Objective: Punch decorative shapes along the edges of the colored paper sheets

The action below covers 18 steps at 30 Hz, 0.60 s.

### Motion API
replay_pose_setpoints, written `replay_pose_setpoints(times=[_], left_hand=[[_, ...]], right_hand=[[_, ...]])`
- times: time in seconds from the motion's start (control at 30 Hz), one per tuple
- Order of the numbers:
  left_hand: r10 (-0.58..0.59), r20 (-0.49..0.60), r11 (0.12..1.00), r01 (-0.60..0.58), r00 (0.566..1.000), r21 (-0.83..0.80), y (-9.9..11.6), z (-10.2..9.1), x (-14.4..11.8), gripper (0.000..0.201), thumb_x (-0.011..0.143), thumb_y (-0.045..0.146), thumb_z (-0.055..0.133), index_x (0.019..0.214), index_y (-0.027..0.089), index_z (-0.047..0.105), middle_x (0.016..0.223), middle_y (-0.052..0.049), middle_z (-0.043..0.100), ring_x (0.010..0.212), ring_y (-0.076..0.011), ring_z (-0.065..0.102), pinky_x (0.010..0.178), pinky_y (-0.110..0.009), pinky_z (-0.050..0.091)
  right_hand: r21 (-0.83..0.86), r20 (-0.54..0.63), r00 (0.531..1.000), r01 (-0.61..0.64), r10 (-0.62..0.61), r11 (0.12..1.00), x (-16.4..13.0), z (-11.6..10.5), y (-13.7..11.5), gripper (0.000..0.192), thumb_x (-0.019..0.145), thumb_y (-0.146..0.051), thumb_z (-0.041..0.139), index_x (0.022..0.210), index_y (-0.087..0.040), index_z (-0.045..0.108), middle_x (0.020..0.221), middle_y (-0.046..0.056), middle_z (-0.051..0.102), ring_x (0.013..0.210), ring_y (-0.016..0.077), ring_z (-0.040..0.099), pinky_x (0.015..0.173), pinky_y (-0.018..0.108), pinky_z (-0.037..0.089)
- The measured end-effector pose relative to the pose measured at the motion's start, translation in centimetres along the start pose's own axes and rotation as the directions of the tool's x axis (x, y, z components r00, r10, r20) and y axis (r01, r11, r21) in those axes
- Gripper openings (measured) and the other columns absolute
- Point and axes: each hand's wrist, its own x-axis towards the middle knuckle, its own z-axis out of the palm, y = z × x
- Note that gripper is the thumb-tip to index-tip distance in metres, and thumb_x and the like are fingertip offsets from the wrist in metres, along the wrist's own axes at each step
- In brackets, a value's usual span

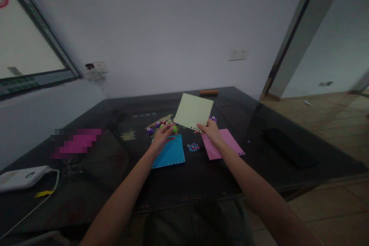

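Observation:
My right hand (211, 130) grips a pale yellow sheet (193, 111) by its lower right edge, where a row of punched holes shows. The sheet is tilted above the table. My left hand (163, 138) is closed, with a small green eye-shaped piece (175, 129) at its fingertips. Below that hand lies a blue sheet (172, 152) with holes along its near edge. Under my right wrist rests a pink sheet (227, 144), also punched. Between the two lies a small pile of blue and red bits (193, 147), too small to name.
Several colourful eye-shaped pieces (158, 124) sit behind my left hand, and a purple one (213, 118) behind my right. A black flat object (288, 148) lies at right. At left are a white device (24, 178) with a cable and a blurred magenta item (79, 143). A brown roll (208, 92) lies near the wall.

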Motion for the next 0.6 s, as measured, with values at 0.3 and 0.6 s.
replay_pose_setpoints(times=[0.3,0.6], left_hand=[[-0.078,0.061,0.997,0.079,0.995,-0.018,1.0,4.2,-1.1,0.036,0.066,0.037,0.076,0.092,0.014,0.067,0.090,-0.008,0.068,0.074,-0.0136,0.062,0.063,-0.023,0.047],[-0.076,0.060,0.988,0.083,0.995,-0.133,-0.4,6.0,-1.6,0.037,0.059,0.028,0.081,0.089,0.011,0.066,0.084,-0.007,0.068,0.070,-0.0121,0.061,0.065,-0.023,0.047]], right_hand=[[-0.009,-0.104,0.995,-0.004,0.003,1.000,0.4,-0.5,0.1,0.026,0.059,-0.022,0.070,0.082,-0.011,0.066,0.075,0.009,0.072,0.056,0.0221,0.066,0.043,0.027,0.048],[0.177,-0.112,0.993,0.059,-0.039,0.982,0.3,-0.3,0.3,0.044,0.050,-0.032,0.079,0.088,-0.013,0.067,0.089,0.011,0.072,0.079,0.0260,0.068,0.070,0.038,0.056]])
